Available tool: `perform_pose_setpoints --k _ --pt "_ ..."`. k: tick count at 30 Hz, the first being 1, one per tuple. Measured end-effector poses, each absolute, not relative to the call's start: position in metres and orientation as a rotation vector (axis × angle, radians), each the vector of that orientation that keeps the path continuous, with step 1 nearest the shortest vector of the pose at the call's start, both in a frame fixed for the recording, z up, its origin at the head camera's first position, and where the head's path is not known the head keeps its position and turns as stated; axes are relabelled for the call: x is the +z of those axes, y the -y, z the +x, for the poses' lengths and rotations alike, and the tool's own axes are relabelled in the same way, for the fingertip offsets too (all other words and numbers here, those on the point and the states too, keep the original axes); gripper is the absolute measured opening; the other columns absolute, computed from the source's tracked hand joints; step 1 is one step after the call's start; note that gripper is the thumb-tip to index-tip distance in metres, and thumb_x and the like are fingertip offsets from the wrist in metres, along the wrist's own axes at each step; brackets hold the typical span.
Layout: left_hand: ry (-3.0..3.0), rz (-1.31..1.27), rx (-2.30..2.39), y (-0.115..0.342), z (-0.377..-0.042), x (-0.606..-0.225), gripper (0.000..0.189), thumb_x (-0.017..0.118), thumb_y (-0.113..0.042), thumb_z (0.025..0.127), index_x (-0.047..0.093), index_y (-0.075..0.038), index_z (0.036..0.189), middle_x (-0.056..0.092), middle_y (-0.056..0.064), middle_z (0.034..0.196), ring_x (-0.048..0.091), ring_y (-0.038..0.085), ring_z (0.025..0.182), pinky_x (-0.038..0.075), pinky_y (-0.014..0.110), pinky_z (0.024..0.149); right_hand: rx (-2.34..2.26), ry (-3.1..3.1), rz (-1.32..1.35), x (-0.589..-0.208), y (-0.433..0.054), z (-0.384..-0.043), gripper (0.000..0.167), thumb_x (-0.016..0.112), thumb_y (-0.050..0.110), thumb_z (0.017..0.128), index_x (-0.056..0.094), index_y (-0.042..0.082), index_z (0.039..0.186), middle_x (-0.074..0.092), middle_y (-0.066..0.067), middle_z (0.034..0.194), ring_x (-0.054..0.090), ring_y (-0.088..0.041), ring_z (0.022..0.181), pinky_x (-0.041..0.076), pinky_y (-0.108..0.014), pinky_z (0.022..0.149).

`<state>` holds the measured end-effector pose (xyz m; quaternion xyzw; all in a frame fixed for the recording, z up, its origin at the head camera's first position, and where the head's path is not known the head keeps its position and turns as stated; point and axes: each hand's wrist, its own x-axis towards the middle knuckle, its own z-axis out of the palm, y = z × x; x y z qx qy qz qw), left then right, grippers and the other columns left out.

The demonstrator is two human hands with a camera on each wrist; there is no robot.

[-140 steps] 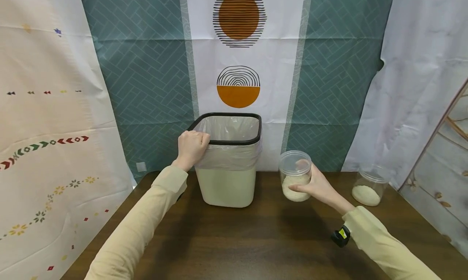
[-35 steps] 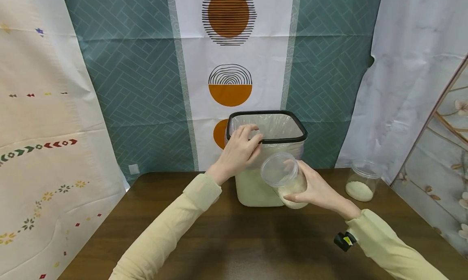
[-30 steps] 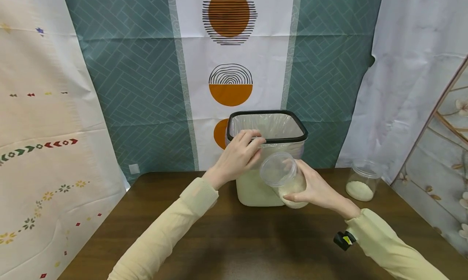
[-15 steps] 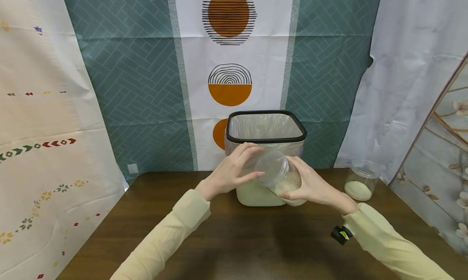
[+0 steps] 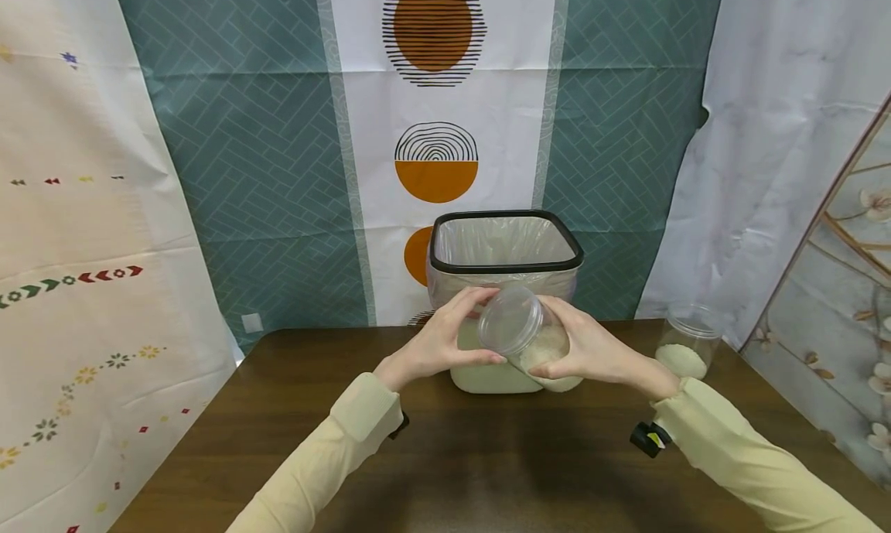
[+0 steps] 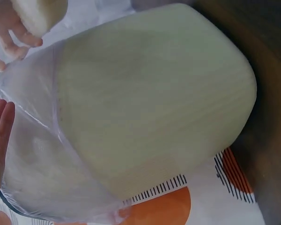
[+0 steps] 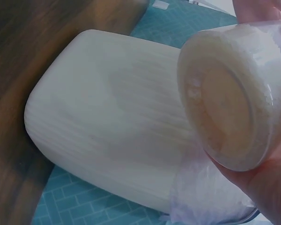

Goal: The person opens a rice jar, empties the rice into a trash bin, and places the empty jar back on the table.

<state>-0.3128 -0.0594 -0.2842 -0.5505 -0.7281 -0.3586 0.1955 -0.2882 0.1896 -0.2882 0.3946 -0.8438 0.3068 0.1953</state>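
In the head view, my right hand (image 5: 599, 343) grips a clear plastic jar (image 5: 546, 347), partly filled with white grains, in front of the bin. The jar leans with its clear lid (image 5: 511, 319) facing left and up. My left hand (image 5: 442, 339) has its thumb and fingers around the lid's rim. The right wrist view shows the jar's round base (image 7: 225, 108). Just behind stands a pale green waste bin (image 5: 497, 370) with a black rim (image 5: 506, 268) and a plastic liner bag (image 5: 504, 239). Only some left fingers (image 6: 2, 124) show in the left wrist view.
A second lidded jar (image 5: 689, 343) with white grains stands on the dark wooden table (image 5: 501, 463) at the right. Behind the table hangs a teal and white patterned cloth (image 5: 250, 162). Pale printed curtains hang on both sides.
The bin stands farther right in view than in the oldest frame. My left hand has left its rim and come down onto the jar's lid. The jar went from upright to leaning left.
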Motion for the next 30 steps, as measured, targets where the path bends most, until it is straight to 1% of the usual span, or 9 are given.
perform_pose_setpoints --k 3,5,7,14,20,26,28,30 --pt "2.023 -1.537 -1.047 0.059 -0.3 -0.277 0.079 0.081 -0.008 0.066 0.037 0.006 0.13 0.043 0.017 0.124 0.044 0.025 0.108 0.043 0.038 0.084 0.859 2.383 1.122 -0.286 -0.189 -0.289 0.083 0.082 0.025 0.057 0.042 0.009 0.127 0.051 -0.002 0.115 0.05 -0.018 0.095 0.043 -0.039 0.076" --pt "2.016 -1.537 -1.079 0.059 -0.29 -0.269 0.076 0.08 -0.002 0.065 0.038 0.011 0.128 0.044 0.021 0.122 0.044 0.03 0.107 0.043 0.039 0.084 0.86 2.395 1.13 -0.284 -0.188 -0.289 0.083 0.083 0.026 0.057 0.042 0.01 0.128 0.053 -0.002 0.111 0.052 -0.018 0.091 0.044 -0.037 0.073" --pt "2.013 -1.539 -1.095 0.06 -0.283 -0.263 0.076 0.079 0.001 0.065 0.037 0.013 0.127 0.043 0.024 0.122 0.044 0.031 0.108 0.043 0.038 0.084 0.861 2.41 1.136 -0.282 -0.187 -0.289 0.084 0.083 0.027 0.057 0.041 0.011 0.128 0.055 -0.002 0.109 0.053 -0.018 0.089 0.045 -0.036 0.071" --pt "2.032 -1.564 -1.118 0.059 -0.282 -0.26 0.08 0.08 -0.002 0.065 0.035 0.013 0.129 0.042 0.023 0.125 0.042 0.031 0.112 0.039 0.038 0.089 0.854 2.428 1.154 -0.281 -0.188 -0.291 0.085 0.083 0.028 0.057 0.041 0.011 0.129 0.053 -0.002 0.112 0.052 -0.018 0.092 0.045 -0.036 0.072" --pt "2.02 -1.567 -1.212 0.057 -0.284 -0.262 0.079 0.08 0.002 0.063 0.036 0.013 0.128 0.042 0.024 0.124 0.042 0.033 0.112 0.037 0.039 0.092 0.867 2.435 1.175 -0.279 -0.189 -0.292 0.086 0.084 0.027 0.057 0.041 0.012 0.129 0.052 -0.001 0.113 0.051 -0.018 0.093 0.044 -0.037 0.073" --pt "2.051 -1.526 -1.388 0.055 -0.288 -0.266 0.076 0.077 0.004 0.066 0.037 0.01 0.13 0.04 0.022 0.129 0.04 0.028 0.116 0.035 0.04 0.093 0.918 2.457 1.168 -0.278 -0.191 -0.293 0.083 0.083 0.027 0.059 0.04 0.012 0.129 0.052 -0.001 0.112 0.051 -0.018 0.094 0.044 -0.037 0.073" --pt "2.048 -1.519 -1.465 0.055 -0.29 -0.267 0.075 0.077 -0.002 0.07 0.036 0.009 0.131 0.039 0.021 0.131 0.04 0.026 0.118 0.034 0.04 0.094 0.937 2.465 1.16 -0.278 -0.191 -0.293 0.083 0.083 0.027 0.06 0.04 0.012 0.13 0.052 -0.002 0.113 0.05 -0.018 0.094 0.043 -0.037 0.074" --pt "2.035 -1.52 -1.54 0.054 -0.292 -0.269 0.076 0.077 -0.012 0.073 0.035 0.009 0.132 0.039 0.021 0.132 0.039 0.026 0.118 0.034 0.039 0.094 0.955 2.473 1.151 -0.278 -0.191 -0.293 0.082 0.082 0.027 0.061 0.039 0.012 0.13 0.052 -0.002 0.114 0.05 -0.018 0.095 0.042 -0.037 0.075"
